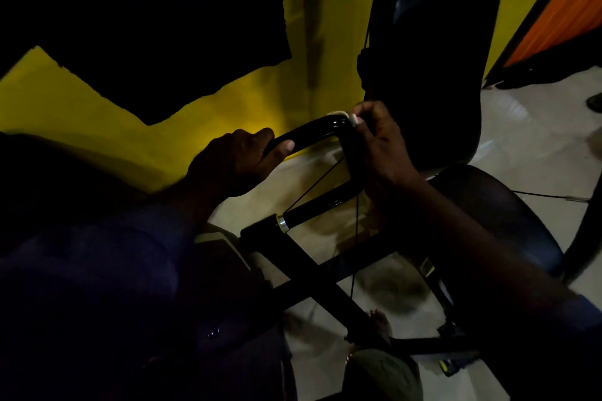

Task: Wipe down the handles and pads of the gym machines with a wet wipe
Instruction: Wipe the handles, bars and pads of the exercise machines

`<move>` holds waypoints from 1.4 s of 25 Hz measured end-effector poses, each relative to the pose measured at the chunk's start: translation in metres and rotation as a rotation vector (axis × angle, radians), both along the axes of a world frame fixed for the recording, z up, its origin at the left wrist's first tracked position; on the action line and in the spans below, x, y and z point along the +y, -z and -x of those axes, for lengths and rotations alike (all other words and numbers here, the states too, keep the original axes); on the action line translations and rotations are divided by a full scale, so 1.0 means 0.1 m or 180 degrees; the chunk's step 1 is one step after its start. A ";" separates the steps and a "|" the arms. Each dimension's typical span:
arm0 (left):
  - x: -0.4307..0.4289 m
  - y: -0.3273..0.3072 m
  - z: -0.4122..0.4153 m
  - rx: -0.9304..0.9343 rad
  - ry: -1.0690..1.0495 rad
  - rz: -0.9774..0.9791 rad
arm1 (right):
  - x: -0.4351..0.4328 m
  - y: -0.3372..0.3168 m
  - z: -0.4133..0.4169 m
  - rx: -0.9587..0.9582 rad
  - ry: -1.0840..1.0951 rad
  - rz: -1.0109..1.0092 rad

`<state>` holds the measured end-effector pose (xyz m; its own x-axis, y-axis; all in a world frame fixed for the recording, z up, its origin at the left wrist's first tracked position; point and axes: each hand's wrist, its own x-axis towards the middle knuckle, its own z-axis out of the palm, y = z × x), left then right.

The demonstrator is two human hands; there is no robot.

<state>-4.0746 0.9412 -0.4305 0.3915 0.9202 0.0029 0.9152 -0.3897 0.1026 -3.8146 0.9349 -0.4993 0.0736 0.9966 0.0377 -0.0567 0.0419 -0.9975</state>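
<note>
left hand (239, 161) grips handle (312, 130) | right hand (379, 143) presses wipe (338, 114) on bend

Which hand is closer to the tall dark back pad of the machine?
The right hand. It holds the white wipe at the bend of the black handle, just beside the back pad. The left hand grips the handle's bar further left, away from the pad.

We see our left hand (239, 163) wrapped around the glossy black handle (312, 132), thumb on top. Just beyond it, our right hand (381, 143) pinches a white wipe (342, 114) against the handle's bend. Behind the right hand stands a dark back pad (446, 42), a seat pad (501, 215) below the wrist. A thin cable (312, 185) runs between our hands.
</note>
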 end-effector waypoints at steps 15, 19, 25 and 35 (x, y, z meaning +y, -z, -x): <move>0.00 -0.01 0.02 -0.0008 -0.0026 0.0056 | 0.17 -0.18 -0.07 0.0545 -0.0852 0.0863; 0.04 0.03 0.03 -0.0029 0.0009 0.0094 | -0.32 0.31 -0.10 0.1060 -0.0079 0.1293; 0.05 0.04 0.03 -0.0078 0.0051 0.0087 | -0.85 0.72 0.21 -0.1532 0.1621 0.0316; 0.03 0.01 0.03 -0.0029 0.0041 0.0038 | -1.12 0.79 0.67 -0.2076 0.1459 -0.0698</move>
